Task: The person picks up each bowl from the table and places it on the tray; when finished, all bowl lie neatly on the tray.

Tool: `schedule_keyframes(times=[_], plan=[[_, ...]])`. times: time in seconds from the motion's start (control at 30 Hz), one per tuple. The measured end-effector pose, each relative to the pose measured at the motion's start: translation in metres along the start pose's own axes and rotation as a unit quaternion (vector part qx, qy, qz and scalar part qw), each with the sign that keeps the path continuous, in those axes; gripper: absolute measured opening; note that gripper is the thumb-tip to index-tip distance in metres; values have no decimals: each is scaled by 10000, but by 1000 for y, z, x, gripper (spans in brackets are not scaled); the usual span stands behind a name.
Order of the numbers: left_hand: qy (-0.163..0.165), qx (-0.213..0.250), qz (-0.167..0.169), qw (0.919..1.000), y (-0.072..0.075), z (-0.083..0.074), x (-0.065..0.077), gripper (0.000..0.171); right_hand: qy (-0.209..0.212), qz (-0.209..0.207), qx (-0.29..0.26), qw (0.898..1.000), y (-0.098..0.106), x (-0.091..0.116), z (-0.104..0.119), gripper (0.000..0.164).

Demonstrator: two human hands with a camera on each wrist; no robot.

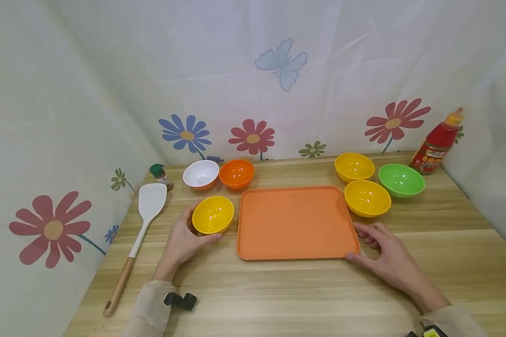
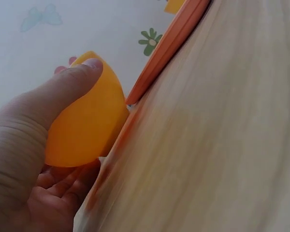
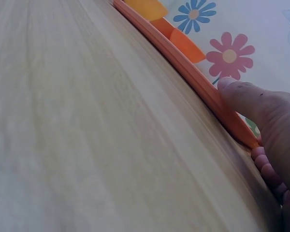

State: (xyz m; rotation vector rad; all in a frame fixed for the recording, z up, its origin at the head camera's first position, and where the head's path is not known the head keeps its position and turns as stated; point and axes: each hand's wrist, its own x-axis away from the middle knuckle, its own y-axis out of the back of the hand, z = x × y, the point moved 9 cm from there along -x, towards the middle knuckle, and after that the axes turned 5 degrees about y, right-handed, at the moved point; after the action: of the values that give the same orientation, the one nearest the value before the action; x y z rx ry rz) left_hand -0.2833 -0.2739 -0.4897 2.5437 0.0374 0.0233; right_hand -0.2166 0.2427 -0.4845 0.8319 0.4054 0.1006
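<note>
My left hand (image 1: 183,239) holds a yellow bowl (image 1: 213,215), its thumb on the near side and fingers curled round the left side. In the left wrist view the same bowl (image 2: 87,121) is upright and close to the tabletop; whether it touches is hard to tell. To its right lies a flat orange tray (image 1: 297,224), bare inside. The right hand (image 1: 390,257) grips the tray's near right corner, thumb at the front edge and fingers along the right side. In the right wrist view the thumb touches the tray rim (image 3: 203,89).
Behind the left hand stand a white bowl (image 1: 201,174) and an orange bowl (image 1: 237,173). A white spatula (image 1: 152,201) and green-capped jar (image 1: 161,176) are at left. Two yellow bowls (image 1: 368,198), a green bowl (image 1: 401,180) and a red sauce bottle (image 1: 435,146) stand at right.
</note>
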Motion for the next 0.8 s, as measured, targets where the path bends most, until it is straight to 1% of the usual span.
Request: schedule_keyframes(times=[0.17,0.33,0.43,0.6,0.8], plan=[[-20,125,-60,9999,0,-8,0,119,-23,-42,28,10000,-1,-1,1,74],[-133,271,-149,9994,-3,-23,-1,118,-171,78,72,9998,-2,-1,-2,76],[-242,356,-119,9990,-9,-35,-4,117,-253,150,72,9995,-3,0,-3,77],[-336,528,89,9980,-24,-54,-12,116,-271,152,64,9995,-4,1,-4,76],[-384,425,152,9982,-38,-76,-22,115,-190,92,79,9997,-3,-1,-3,77]])
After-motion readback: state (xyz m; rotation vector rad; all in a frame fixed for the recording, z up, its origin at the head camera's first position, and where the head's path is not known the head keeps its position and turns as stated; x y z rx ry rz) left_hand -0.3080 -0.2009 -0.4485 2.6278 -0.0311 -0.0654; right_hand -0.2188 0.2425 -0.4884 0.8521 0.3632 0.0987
